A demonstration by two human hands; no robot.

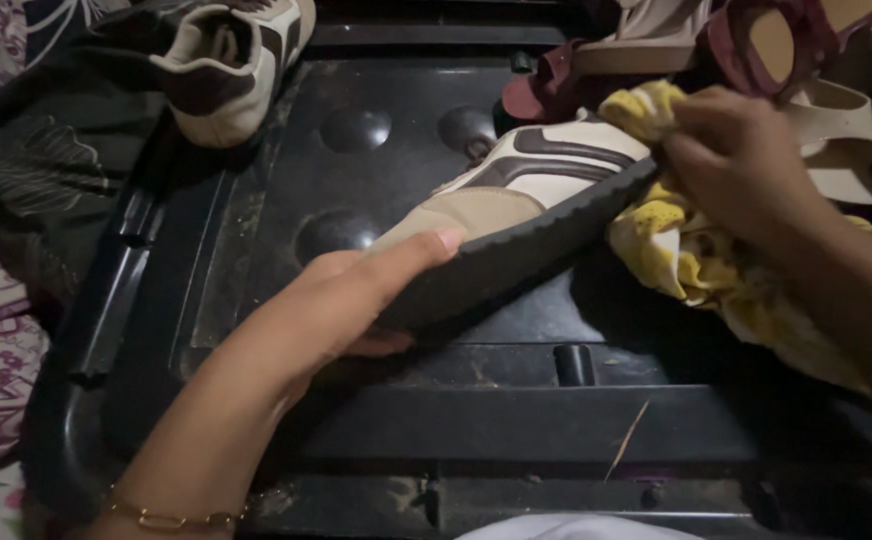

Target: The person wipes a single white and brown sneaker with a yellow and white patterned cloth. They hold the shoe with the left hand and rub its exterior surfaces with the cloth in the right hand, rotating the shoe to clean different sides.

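We see the fingers [411, 255] of the left hand [341, 300] pressed together and curled round the toe end of a cream-and-brown sneaker [531, 175], thumb under the black sole [516, 250], fingertips lying along the tan toe cap. The shoe is held tilted on its side above a black plastic tray [356, 180], sole toward us, heel up and to the right.

At that heel the right hand [741, 160] is bunched into a loose fist, its fingers pinching a yellow cloth [696, 260] against the side of the shoe; the rest of the cloth hangs crumpled below the wrist. A thin gold bracelet [171, 520] circles the left wrist.

Farther out, the matching sneaker [231, 65] rests at the tray's upper left edge on dark patterned fabric [46, 160]. At upper right we make out a heap of maroon and beige sandals [756, 50], just behind the right hand.
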